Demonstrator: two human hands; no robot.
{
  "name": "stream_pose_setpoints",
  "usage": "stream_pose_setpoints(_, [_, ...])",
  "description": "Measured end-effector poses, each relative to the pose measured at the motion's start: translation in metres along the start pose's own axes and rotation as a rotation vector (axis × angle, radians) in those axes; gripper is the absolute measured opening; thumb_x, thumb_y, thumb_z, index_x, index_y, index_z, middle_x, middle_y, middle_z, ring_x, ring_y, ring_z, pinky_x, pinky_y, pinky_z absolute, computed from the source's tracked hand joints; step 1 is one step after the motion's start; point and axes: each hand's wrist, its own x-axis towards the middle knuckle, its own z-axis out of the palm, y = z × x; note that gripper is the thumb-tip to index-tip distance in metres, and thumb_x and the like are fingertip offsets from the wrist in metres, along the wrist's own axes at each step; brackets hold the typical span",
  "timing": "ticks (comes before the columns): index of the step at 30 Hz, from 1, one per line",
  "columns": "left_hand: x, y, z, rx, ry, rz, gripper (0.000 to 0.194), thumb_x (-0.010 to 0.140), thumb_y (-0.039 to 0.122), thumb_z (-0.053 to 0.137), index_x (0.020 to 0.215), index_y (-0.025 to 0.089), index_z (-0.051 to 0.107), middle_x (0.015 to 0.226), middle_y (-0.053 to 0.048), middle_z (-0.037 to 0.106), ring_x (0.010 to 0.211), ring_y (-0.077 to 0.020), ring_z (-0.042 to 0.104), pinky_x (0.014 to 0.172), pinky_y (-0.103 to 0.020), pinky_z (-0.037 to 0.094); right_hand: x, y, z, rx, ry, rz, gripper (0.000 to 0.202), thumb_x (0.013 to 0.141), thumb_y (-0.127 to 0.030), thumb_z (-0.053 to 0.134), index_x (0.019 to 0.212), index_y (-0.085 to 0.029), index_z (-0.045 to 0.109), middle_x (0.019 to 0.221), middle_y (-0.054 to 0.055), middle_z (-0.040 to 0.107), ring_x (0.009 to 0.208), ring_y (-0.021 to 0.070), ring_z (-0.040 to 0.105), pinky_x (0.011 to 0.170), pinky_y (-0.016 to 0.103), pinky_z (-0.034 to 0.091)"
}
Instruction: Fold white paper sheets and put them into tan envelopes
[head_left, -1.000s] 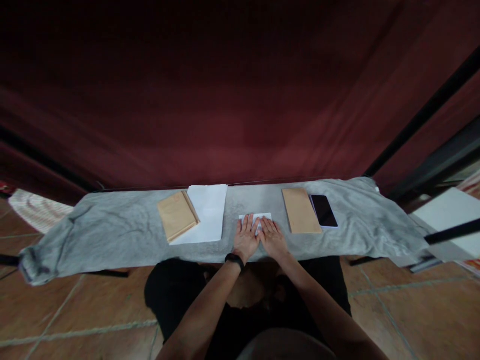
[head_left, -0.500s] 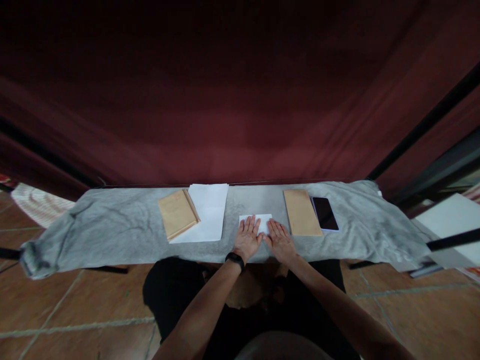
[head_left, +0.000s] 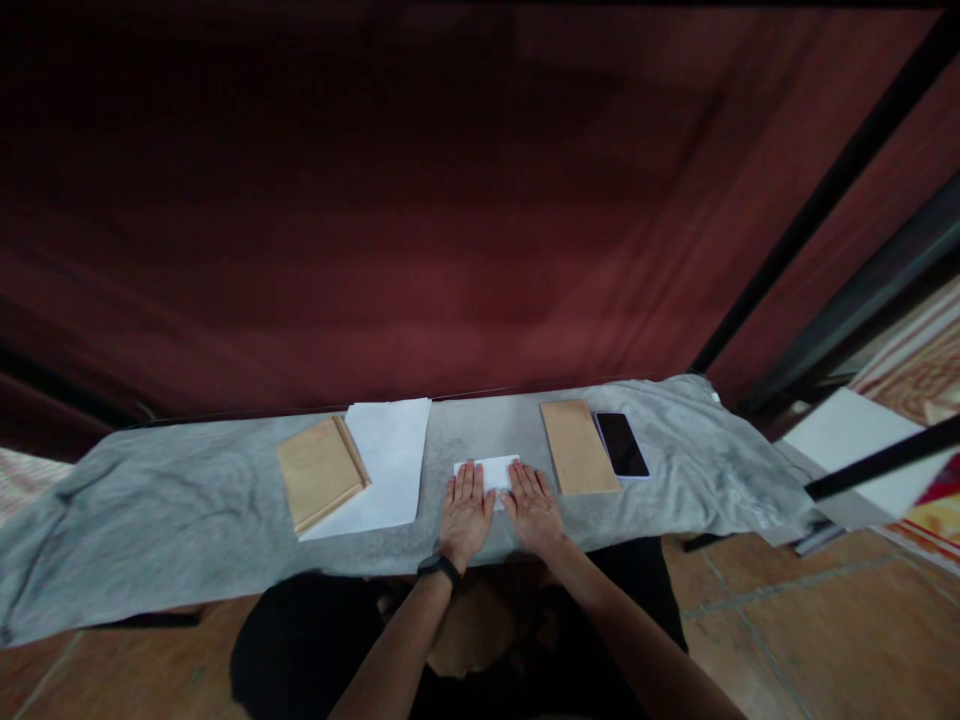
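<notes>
A small white piece of paper (head_left: 495, 472), seemingly folded, lies on the grey cloth in front of me. My left hand (head_left: 466, 510) rests flat on its left part, fingers stretched out and pointing away from me. On its right part lies my right hand (head_left: 534, 508), also flat with the fingers extended. Between the two hands the paper's middle shows; the palms hide its near corners. Just right of my right hand is a brown envelope (head_left: 580, 448). Left of my left hand, white sheets (head_left: 388, 465) lie partly under a stack of brown envelopes (head_left: 321, 472).
A dark-screened phone (head_left: 622, 445) lies beside the right-hand envelope. The grey cloth (head_left: 187, 500) covers a long narrow surface, with a dark red panel (head_left: 450, 250) behind it. A black bar (head_left: 885, 460) and a white board (head_left: 847, 440) stand at the right.
The view has turned to the right and tilted up slightly, so everything sits lower and further left. My hands stay flat on the paper, with slightly more of its middle showing between them.
</notes>
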Motion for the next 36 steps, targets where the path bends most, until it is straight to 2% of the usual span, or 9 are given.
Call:
stream_pose_setpoints(5, [-0.005,-0.007,0.001,-0.034,0.058,-0.122,0.063,0.102,0.042,0.027,0.151,0.004,0.038,0.157,-0.020,0.039,0.149,-0.0294,0.031,0.120,-0.049,0.028,-0.004,0.005,-0.002,-0.005,0.010,0.035,0.053,0.103,-0.032,0.039,0.150,-0.008,0.042,0.151,0.016,0.049,0.140,0.0275,0.045,0.118,0.046,0.028])
stream_pose_setpoints(9, [-0.002,-0.004,-0.006,-0.059,0.115,-0.161,0.060,0.102,0.040,0.027,0.146,0.004,0.045,0.151,-0.021,0.047,0.148,-0.0321,0.033,0.121,-0.054,0.024,-0.004,0.003,-0.005,0.007,0.004,0.054,0.053,0.103,-0.032,0.038,0.150,-0.008,0.041,0.152,0.015,0.048,0.140,0.0275,0.045,0.119,0.046,0.027])
stream_pose_setpoints(11, [0.002,0.008,-0.009,-0.091,0.106,-0.108,0.059,0.103,0.039,0.026,0.145,0.004,0.046,0.151,-0.021,0.047,0.149,-0.0313,0.030,0.122,-0.053,0.023,-0.003,0.002,-0.008,0.010,-0.015,0.059,0.053,0.103,-0.032,0.038,0.150,-0.008,0.042,0.152,0.015,0.047,0.141,0.0279,0.044,0.119,0.047,0.026])
stream_pose_setpoints(15, [0.010,0.039,-0.009,-0.177,-0.025,0.126,0.057,0.104,0.039,0.022,0.151,0.011,0.040,0.158,-0.013,0.039,0.150,-0.0247,0.029,0.122,-0.048,0.026,-0.002,0.002,-0.014,0.012,-0.098,0.038,0.054,0.099,-0.024,0.042,0.151,-0.010,0.042,0.155,0.014,0.043,0.144,0.0285,0.039,0.120,0.048,0.024])
stream_pose_setpoints(18, [0.011,0.047,-0.006,-0.170,-0.060,0.129,0.058,0.104,0.042,0.022,0.152,0.013,0.038,0.159,-0.012,0.038,0.150,-0.0235,0.028,0.123,-0.047,0.024,-0.001,0.002,-0.017,0.017,-0.138,0.039,0.054,0.097,-0.021,0.041,0.150,-0.011,0.043,0.156,0.013,0.041,0.145,0.0278,0.038,0.120,0.047,0.024])
stream_pose_setpoints(23, [0.003,0.015,-0.003,-0.103,0.002,-0.022,0.059,0.103,0.040,0.024,0.151,0.009,0.040,0.158,-0.015,0.039,0.150,-0.0255,0.030,0.122,-0.046,0.026,0.001,0.002,-0.020,0.048,-0.118,0.087,0.052,0.102,-0.030,0.038,0.150,-0.011,0.043,0.154,0.013,0.045,0.142,0.0269,0.042,0.119,0.045,0.026])
stream_pose_setpoints(27, [-0.007,-0.009,-0.004,-0.068,0.097,-0.094,0.060,0.101,0.039,0.029,0.151,0.007,0.040,0.157,-0.017,0.040,0.149,-0.0276,0.031,0.121,-0.048,0.026,0.023,0.006,-0.026,0.064,-0.218,0.157,0.049,0.102,-0.026,0.038,0.148,-0.013,0.045,0.150,0.014,0.051,0.138,0.0253,0.046,0.115,0.043,0.031])
stream_pose_setpoints(31, [-0.010,-0.011,-0.003,-0.072,0.154,-0.108,0.063,0.101,0.040,0.029,0.149,0.002,0.040,0.155,-0.021,0.040,0.147,-0.0311,0.035,0.120,-0.050,0.027,0.060,0.008,-0.030,0.050,-0.272,0.155,0.044,0.101,-0.024,0.041,0.143,-0.015,0.051,0.142,0.014,0.058,0.129,0.0260,0.051,0.107,0.042,0.038])
stream_pose_setpoints(36, [-0.009,-0.010,0.000,-0.124,0.208,-0.093,0.063,0.101,0.042,0.029,0.150,0.005,0.040,0.155,-0.021,0.041,0.145,-0.0322,0.038,0.120,-0.051,0.028,0.091,0.010,-0.028,0.028,-0.352,0.140,0.031,0.095,-0.032,0.059,0.122,-0.019,0.066,0.126,0.013,0.066,0.119,0.0275,0.056,0.100,0.042,0.043])
